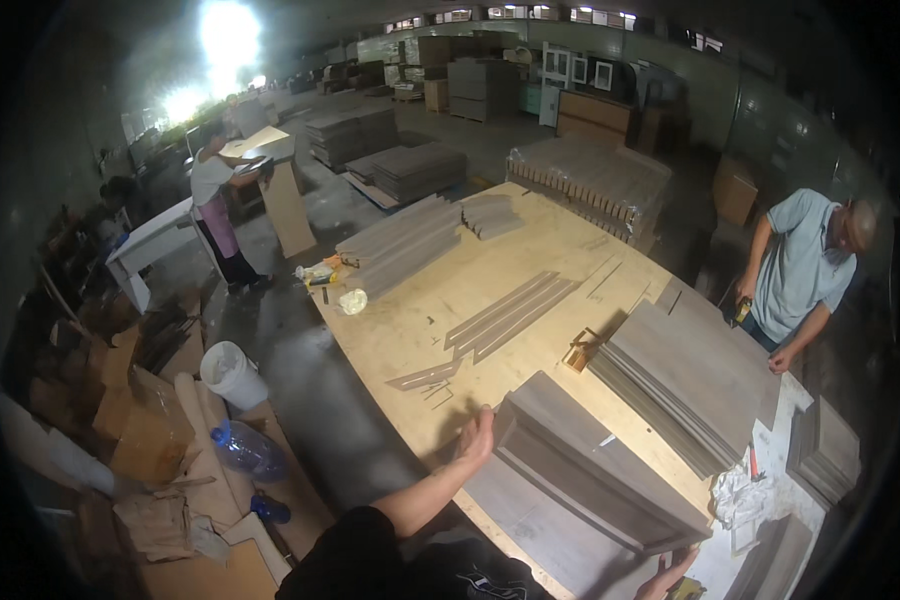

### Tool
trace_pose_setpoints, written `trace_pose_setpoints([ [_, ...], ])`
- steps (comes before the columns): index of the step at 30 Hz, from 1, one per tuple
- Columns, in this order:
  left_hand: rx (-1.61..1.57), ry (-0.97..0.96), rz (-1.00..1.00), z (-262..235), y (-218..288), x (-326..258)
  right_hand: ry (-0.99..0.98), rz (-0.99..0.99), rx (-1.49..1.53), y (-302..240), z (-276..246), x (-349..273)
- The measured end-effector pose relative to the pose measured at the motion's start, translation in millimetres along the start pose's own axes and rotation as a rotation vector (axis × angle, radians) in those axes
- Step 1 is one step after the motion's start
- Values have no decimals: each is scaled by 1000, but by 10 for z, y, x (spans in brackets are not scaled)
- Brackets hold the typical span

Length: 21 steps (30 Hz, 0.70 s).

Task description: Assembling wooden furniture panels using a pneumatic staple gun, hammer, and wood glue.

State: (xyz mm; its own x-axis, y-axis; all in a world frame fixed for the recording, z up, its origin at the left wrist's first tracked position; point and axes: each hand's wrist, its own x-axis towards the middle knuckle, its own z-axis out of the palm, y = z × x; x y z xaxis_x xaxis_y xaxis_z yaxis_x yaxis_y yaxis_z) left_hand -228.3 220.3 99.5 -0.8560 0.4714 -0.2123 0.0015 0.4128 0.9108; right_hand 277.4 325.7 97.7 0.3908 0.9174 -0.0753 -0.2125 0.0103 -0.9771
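My left hand grips the grey panel at one end | my right hand grips the other | panel tilted, nearer me than the board stack on the surface

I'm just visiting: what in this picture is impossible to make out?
All in the head view:
- Right hand: its full grip, partly hidden by the grey panel; the lower edge cuts off the forearm.
- Panel's underside: turned from the camera.
- Co-worker's tool: too small to tell its kind.
- Bright light: glare hides what lies behind.
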Motion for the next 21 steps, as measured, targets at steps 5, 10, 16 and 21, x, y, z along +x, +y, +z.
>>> trace_pose_setpoints([
  [5,-12,-132,34,-144,-40,-50,-53,-17,-297,-150,-126,103],
  [10,51,-178,202,-439,518,-338,-40,7,-629,-277,-587,66],
  [16,-230,-119,258,-494,512,-107,53,-17,-633,-493,-234,-60],
  [21,-265,-229,57,-596,731,-115,90,-124,-674,-821,155,-401],
])
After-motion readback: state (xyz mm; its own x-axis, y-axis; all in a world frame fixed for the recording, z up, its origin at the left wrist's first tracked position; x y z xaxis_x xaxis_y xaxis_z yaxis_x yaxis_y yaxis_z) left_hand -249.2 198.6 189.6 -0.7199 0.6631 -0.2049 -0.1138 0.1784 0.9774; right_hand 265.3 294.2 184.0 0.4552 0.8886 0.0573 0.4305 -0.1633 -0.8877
